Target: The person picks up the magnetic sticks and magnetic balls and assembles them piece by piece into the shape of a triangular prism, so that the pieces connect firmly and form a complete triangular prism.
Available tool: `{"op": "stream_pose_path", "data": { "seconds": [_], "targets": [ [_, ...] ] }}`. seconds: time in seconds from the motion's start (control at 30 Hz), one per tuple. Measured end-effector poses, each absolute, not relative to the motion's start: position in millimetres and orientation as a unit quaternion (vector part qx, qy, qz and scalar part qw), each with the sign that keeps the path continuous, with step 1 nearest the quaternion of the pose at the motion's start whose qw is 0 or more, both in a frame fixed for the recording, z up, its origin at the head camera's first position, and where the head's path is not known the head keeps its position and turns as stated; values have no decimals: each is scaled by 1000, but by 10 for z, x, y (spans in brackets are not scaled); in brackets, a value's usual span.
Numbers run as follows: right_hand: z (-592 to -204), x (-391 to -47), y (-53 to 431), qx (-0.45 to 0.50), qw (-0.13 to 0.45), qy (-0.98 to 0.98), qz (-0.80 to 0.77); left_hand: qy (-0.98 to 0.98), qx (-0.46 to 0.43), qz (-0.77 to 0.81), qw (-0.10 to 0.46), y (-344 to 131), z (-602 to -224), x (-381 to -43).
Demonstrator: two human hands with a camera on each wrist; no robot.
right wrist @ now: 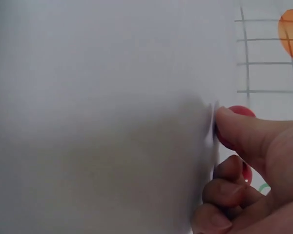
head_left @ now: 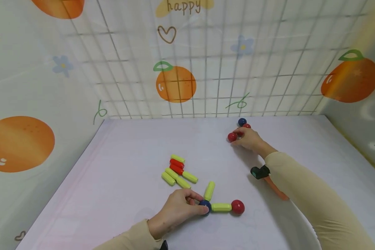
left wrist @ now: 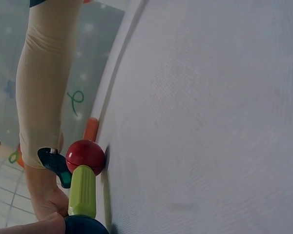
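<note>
My head view is bright and evenly lit; a soft shadow from my right sleeve (head_left: 312, 198) falls on the white tabletop (head_left: 137, 146), to the sleeve's left. The light source is out of frame. Pale glare spots mark the right-hand wall (head_left: 362, 121), and the printed oranges look stretched toward the picture edges. My left wrist view is dimmer and greyish, with small glints on the red ball (left wrist: 85, 157). My right wrist view is dim; the tabletop is a featureless blur with a diffuse dark patch, while my right hand (right wrist: 278, 161) appears sharper.
</note>
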State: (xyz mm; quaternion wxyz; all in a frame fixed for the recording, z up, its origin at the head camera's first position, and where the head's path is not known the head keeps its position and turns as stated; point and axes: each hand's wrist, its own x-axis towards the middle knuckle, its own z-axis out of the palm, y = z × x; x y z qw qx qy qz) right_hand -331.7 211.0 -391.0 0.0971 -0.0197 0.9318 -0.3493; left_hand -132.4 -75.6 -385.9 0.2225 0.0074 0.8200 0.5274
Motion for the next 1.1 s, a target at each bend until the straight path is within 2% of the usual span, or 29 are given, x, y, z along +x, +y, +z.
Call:
{"op": "stream_pose_path", "data": {
  "seconds": [0.57,1.1],
  "targets": [
    [-3916,-3164,2152,-33,98,929,-356,821,7,529,214,-664,-3905,-1220],
    [-3810,-2408,2075,-80,152,903,-394,826,26,525,203,-656,-3916,-1202]
  ]
}}
